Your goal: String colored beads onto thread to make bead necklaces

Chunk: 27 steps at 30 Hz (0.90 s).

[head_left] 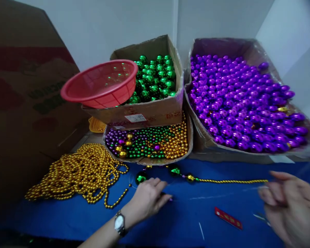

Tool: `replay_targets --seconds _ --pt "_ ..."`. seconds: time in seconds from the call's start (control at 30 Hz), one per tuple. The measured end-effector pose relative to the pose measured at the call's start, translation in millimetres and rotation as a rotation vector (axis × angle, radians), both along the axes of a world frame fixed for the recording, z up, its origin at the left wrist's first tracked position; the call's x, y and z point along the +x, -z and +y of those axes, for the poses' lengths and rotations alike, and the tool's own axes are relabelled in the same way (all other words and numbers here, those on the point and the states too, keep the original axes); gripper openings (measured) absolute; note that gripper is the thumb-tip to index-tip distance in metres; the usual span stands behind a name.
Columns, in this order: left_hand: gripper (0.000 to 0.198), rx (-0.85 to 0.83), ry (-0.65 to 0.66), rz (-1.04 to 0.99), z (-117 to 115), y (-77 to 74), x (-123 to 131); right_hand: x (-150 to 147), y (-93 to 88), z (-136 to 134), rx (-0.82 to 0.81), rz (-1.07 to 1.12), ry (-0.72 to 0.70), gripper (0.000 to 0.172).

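A strand of small gold beads (229,181) lies stretched across the blue table cover (186,220), with a gold ball (190,178) and two green balls (174,169) (141,177) strung at its left end. My right hand (291,205), blurred, grips the strand's right end with curled fingers. My left hand (147,199), with a wristwatch, rests palm down just below the green balls. A small purple bead (171,199) sits at its fingertip; whether it is gripped cannot be told.
A heap of gold bead strands (77,172) lies at the left. Behind stand a shallow box of mixed beads (150,160), a box of green balls (155,113) with a red basket (100,84) on it, and a box of purple balls (248,153). A red label (227,218) lies near my right hand.
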State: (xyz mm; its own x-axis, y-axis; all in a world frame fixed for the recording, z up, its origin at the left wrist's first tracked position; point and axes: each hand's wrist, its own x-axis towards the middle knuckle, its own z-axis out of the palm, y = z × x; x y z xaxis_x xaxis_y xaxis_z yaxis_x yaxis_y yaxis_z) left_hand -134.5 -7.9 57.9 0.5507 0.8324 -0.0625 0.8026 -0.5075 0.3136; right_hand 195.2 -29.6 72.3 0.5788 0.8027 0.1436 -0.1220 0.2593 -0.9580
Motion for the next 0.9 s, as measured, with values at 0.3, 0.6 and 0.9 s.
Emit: replay_targets --seconds 0.3,0.6,0.9 --pt "0.022 -0.176 0.038 -0.524 18 -14.0 51 -62 -17.3 8 -0.042 0.150 -0.355 0.020" --pt "0.033 -0.373 0.128 -0.779 36 -7.4 83 -84 -20.4 8 -0.034 0.160 -0.493 0.019" --pt "0.020 -0.334 0.357 -0.553 32 -2.1 74 -73 -15.6 0 -0.145 0.053 -0.383 0.027"
